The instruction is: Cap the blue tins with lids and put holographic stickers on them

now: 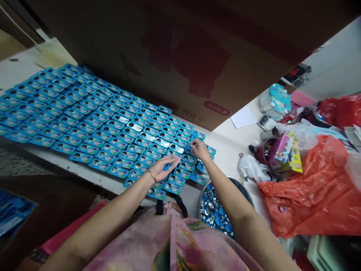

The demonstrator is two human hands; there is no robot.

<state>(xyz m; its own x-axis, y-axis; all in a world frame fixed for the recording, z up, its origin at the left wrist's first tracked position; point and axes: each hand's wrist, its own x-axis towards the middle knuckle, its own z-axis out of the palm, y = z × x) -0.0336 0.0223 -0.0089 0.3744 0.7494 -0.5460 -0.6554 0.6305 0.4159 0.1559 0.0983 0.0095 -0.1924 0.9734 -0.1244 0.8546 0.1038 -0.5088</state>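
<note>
My left hand (166, 167), with a gold bangle at the wrist, is cupped palm-up over the rows of flat blue cases (121, 173). A patch of blue shows between its thumb and fingers; whether it is a small piece in the palm or a case below, I cannot make out. My right hand (199, 149) is farther right, its fingertips pinched together above a case near the right end of the rows. What it pinches is too small to tell. Each case has a printed label and a round spot, dark or silvery. By my right forearm, a metal bowl (199, 210) holds many small round blue-and-silver caps (216, 214).
A tall cardboard box (180, 49) stands along the back of the white table (225, 150). To the right are an orange plastic bag (316, 195), a container with small boxes (267, 154), a crumpled white bag (252, 169) and a white device (266, 122).
</note>
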